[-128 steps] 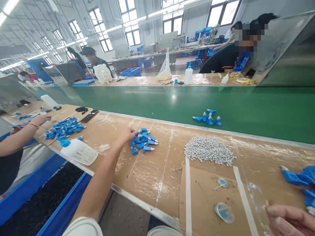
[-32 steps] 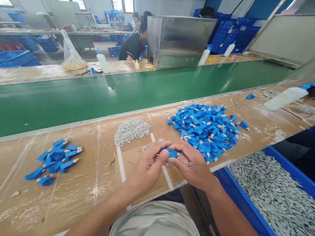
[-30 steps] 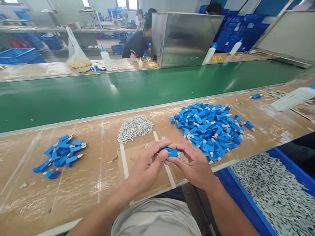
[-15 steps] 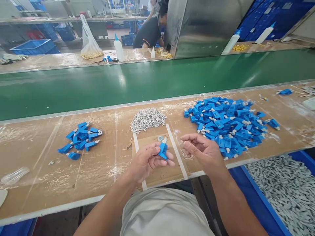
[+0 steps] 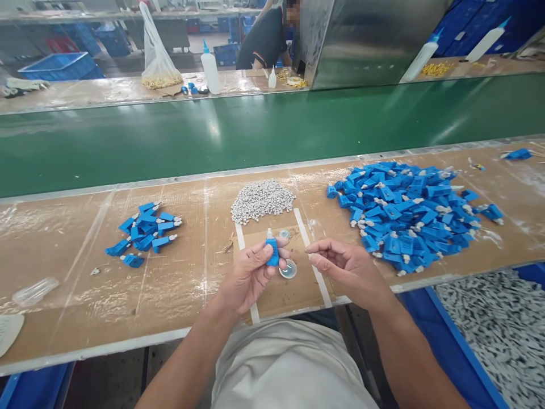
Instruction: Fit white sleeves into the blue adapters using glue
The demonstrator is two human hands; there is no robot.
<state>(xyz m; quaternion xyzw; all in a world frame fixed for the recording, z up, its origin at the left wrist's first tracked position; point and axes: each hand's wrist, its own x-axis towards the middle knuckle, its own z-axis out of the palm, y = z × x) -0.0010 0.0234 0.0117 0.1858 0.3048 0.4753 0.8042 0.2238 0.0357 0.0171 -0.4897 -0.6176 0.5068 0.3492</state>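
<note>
My left hand [image 5: 251, 272] pinches a small blue plastic piece [image 5: 272, 253] with a white tip, held upright over the brown cardboard. To its right, my right hand [image 5: 351, 270] is closed with thumb and forefinger tips nearly together; anything between them is too small to make out. A small round dish with bluish contents [image 5: 288, 269] lies just beside the left fingers, and a smaller clear disc [image 5: 285, 233] sits behind them. Beyond the hands is a mound of small grey pellets [image 5: 261, 200]. A big heap of blue pieces [image 5: 409, 213] with whitish tips lies right of my right hand.
Several blue pieces [image 5: 145, 230] form a smaller pile at left. Behind the cardboard-covered bench runs a green conveyor belt [image 5: 170, 145]. A blue bin of grey parts [image 5: 481, 324] stands low at right. Across the belt are white bottles [image 5: 210, 71] and a person [image 5: 266, 40].
My left hand has turned the blue piece so its white tip points up, uncovering the round dish. The right hand's fingertips have moved slightly down and left, closer together. The view has shifted a little.
</note>
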